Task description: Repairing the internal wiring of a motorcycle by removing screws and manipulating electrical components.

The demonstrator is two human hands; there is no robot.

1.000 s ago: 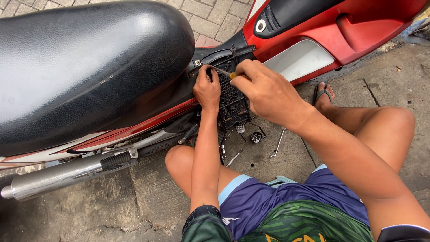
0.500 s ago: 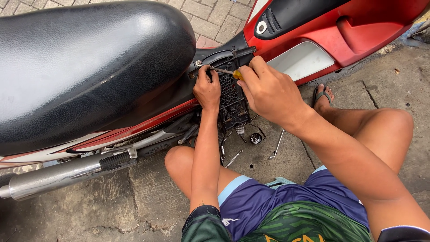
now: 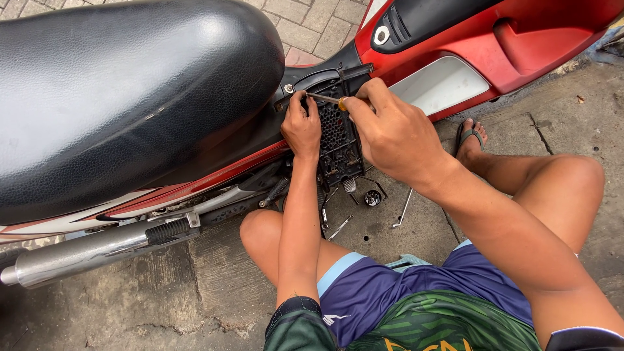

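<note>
The right hand (image 3: 396,133) has its grip pressed together around a thin screwdriver with orange handle and metal shaft (image 3: 323,99); the handle is mostly hidden inside the fingers, only a small orange part shows. The shaft points left from this grip, approx. level, and its tip meets the left hand (image 3: 301,127). The left hand's fingertips are pinched at the tip of the shaft, at the top edge of a black perforated plastic panel (image 3: 338,140) on the red motorcycle body (image 3: 494,45). The panel sits just below and between both grips. Left of the left hand is the wide black textured seat (image 3: 130,97). Under the hands, on the concrete ground (image 3: 221,279), lie a few small metal tools (image 3: 404,208) near a small round black part (image 3: 372,198).
</note>
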